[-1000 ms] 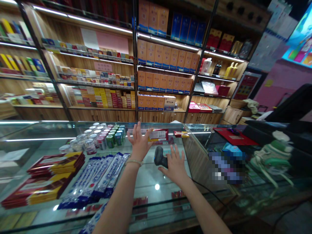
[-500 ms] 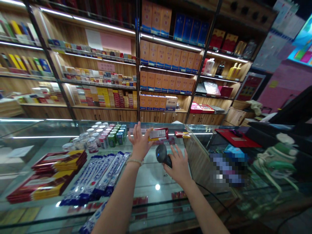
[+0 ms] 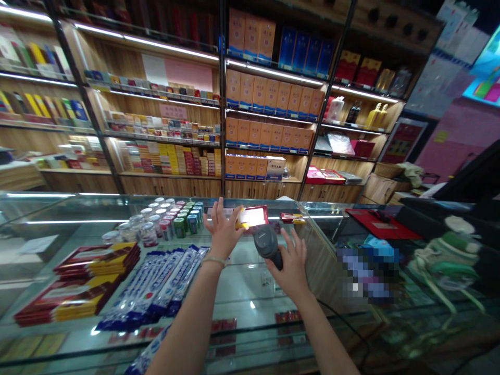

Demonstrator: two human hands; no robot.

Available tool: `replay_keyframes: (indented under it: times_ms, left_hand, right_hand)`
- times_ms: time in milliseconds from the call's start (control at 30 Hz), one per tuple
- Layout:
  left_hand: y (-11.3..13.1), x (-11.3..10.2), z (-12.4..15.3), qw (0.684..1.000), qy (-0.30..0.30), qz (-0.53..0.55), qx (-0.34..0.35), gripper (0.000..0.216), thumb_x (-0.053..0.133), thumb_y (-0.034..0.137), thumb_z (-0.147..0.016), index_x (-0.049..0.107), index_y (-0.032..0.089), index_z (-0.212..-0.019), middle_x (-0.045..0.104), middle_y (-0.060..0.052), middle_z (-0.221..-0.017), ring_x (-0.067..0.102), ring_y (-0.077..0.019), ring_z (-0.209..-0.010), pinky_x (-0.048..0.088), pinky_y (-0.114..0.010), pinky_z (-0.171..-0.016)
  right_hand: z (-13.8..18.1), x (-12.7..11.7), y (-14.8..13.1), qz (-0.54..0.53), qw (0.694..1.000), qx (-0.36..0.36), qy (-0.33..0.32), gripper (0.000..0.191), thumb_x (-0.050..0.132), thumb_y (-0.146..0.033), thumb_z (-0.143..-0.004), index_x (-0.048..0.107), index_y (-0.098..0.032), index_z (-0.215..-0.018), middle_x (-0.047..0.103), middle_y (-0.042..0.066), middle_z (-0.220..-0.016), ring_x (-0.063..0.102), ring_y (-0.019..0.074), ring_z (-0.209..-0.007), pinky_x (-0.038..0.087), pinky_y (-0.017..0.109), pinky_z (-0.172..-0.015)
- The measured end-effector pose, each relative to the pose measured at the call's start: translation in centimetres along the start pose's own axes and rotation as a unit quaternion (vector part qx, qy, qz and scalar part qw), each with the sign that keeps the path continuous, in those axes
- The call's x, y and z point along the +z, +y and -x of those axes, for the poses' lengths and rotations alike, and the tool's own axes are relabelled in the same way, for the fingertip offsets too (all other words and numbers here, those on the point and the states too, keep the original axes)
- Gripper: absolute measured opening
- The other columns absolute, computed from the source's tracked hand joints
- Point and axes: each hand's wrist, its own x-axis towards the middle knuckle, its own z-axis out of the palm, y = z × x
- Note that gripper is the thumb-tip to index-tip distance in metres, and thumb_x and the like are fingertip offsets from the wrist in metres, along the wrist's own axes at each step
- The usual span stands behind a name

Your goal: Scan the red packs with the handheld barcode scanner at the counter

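My left hand (image 3: pixel 222 232) pinches one end of a red and yellow chocolate bar (image 3: pixel 254 216) between thumb and fingers, its other fingers raised. The bar's pale label side faces me and glows bright white. Wrapped round the handle of a dark grey barcode scanner (image 3: pixel 265 240) is my right hand (image 3: pixel 291 264), with some fingers lifted. The scanner head is just below the bar and overlaps its lower edge in view. Another red and yellow packet (image 3: pixel 292 217) lies on the glass counter to the right of the bar.
On the glass counter (image 3: pixel 238 291) at left are stacks of red and yellow chocolate bars (image 3: pixel 74 299), blue and white long packets (image 3: pixel 156 281) and several small jars (image 3: pixel 150 234). A black cable (image 3: pixel 344 317) trails at right, near a green and white bottle (image 3: pixel 445 260). Stocked shelves stand behind.
The scanner has shifted slightly right and its head has turned toward the bar. The blue light on it no longer shows, and the bar's label is now brightly lit. My left hand has barely moved.
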Motion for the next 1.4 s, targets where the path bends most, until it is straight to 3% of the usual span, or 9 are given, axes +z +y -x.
replay_keyframes:
  times_ms: [400, 767, 1400]
  left_hand:
    - [0.1, 0.2, 0.0, 1.0, 0.01, -0.013, 0.002, 0.071, 0.092, 0.033, -0.071, 0.065, 0.035, -0.137, 0.02, -0.02, -0.173, 0.021, -0.0404, -0.16, 0.011, -0.073, -0.123]
    - [0.2, -0.3, -0.1, 1.0, -0.008, -0.006, -0.012, 0.072, 0.09, 0.033, -0.073, 0.063, 0.034, -0.14, 0.018, -0.018, -0.174, 0.019, -0.0411, -0.16, 0.01, -0.073, -0.123]
    - [0.3, -0.2, 0.0, 1.0, -0.009, 0.006, -0.012, 0.07, 0.088, 0.035, -0.075, 0.064, 0.035, -0.14, 0.019, -0.018, -0.174, 0.019, -0.0415, -0.16, 0.012, -0.073, -0.123]
  right_hand:
    - [-0.1, 0.0, -0.2, 0.008, 1.0, -0.003, -0.007, 0.027, 0.058, -0.043, -0.094, 0.071, -0.021, -0.102, 0.048, 0.015, -0.16, 0.03, 0.039, -0.155, 0.021, 0.072, -0.123]
    - [0.0, 1.7, -0.7, 0.054, 0.993, -0.041, -0.093, 0.03, 0.069, -0.046, -0.089, 0.074, -0.019, -0.101, 0.04, 0.015, -0.167, 0.022, 0.0378, -0.159, 0.011, 0.07, -0.127]
    - [1.2, 2.2, -0.7, 0.081, 0.981, -0.1, -0.145, 0.041, 0.069, -0.051, -0.091, 0.07, -0.016, -0.113, 0.031, 0.02, -0.17, 0.025, 0.0391, -0.159, 0.015, 0.071, -0.126]
